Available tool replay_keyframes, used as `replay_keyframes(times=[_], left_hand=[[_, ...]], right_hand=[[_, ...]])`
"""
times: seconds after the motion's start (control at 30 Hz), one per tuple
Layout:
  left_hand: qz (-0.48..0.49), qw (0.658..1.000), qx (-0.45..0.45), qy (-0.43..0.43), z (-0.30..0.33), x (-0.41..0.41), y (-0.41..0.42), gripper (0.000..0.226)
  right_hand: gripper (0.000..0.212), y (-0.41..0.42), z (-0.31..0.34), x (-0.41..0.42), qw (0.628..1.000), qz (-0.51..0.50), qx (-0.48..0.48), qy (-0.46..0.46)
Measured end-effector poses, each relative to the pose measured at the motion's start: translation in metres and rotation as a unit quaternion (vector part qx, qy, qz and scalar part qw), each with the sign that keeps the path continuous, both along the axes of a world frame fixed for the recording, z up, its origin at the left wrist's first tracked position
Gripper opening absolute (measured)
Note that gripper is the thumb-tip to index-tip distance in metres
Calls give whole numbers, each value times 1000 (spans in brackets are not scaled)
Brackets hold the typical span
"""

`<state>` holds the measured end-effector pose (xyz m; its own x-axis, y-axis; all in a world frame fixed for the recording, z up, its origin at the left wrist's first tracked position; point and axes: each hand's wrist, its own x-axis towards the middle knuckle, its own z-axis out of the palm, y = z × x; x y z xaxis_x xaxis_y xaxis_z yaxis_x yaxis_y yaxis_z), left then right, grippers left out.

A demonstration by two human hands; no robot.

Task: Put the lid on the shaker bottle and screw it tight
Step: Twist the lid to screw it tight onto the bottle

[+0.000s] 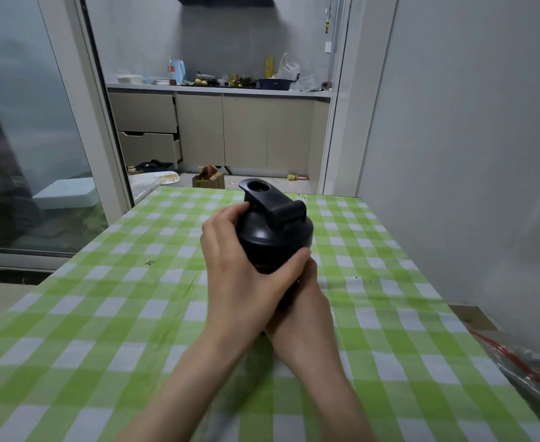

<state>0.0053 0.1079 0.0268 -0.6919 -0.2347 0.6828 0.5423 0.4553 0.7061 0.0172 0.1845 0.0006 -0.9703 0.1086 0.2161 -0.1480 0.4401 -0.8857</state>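
Observation:
A black shaker bottle stands in the middle of the table, and its body is almost wholly hidden behind my hands. Its black domed lid [273, 232] sits on top, with a carry loop and flip cap pointing away from me. My left hand [243, 266] wraps over the lid from the left, fingers on its far side and thumb across the near rim. Below it, my right hand [303, 301] grips the bottle body from the near right side. Whether the lid is fully seated cannot be told.
The table carries a green and white checked cloth [109, 314]. A crinkled clear plastic bag with a red stripe [530, 371] lies at the right edge. A grey wall runs close along the right. Beyond the far edge is a kitchen with cabinets and floor clutter.

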Motion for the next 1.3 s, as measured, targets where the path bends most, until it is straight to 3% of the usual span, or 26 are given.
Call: replay_keyframes(times=[0.1, 0.23, 0.4, 0.57, 0.77, 0.87, 1.0, 1.17, 1.3], left_hand=[[-116, 992, 8, -40, 5, -6, -23, 74], [-186, 981, 1, -58, 8, -8, -41, 71], [-22, 996, -77, 39, 0, 7, -15, 64], [54, 996, -67, 17, 1, 8, 8, 76], [-129, 991, -3, -34, 6, -3, -30, 72], [-161, 986, 22, -37, 4, -4, -45, 69], [-86, 996, 27, 25, 0, 4, -36, 51], [62, 979, -133, 140, -11, 20, -4, 38], [80, 979, -150, 111, -13, 17, -7, 37]], right_hand=[[80, 1, -1, 3, 1000, 5, -18, -23], [85, 2, -3, 3, 999, 7, -30, -16], [67, 1, -5, -1, 1000, 7, -21, -6], [52, -1, -4, -2, 1000, -8, -18, 11], [82, 2, -2, 2, 999, 4, -34, -24], [87, 3, -3, 2, 999, 7, -31, -13], [84, 4, -5, 0, 999, 16, -39, -13], [43, 4, -6, -2, 999, 7, -36, -8], [56, 2, -4, 0, 1000, 11, -22, -2]])
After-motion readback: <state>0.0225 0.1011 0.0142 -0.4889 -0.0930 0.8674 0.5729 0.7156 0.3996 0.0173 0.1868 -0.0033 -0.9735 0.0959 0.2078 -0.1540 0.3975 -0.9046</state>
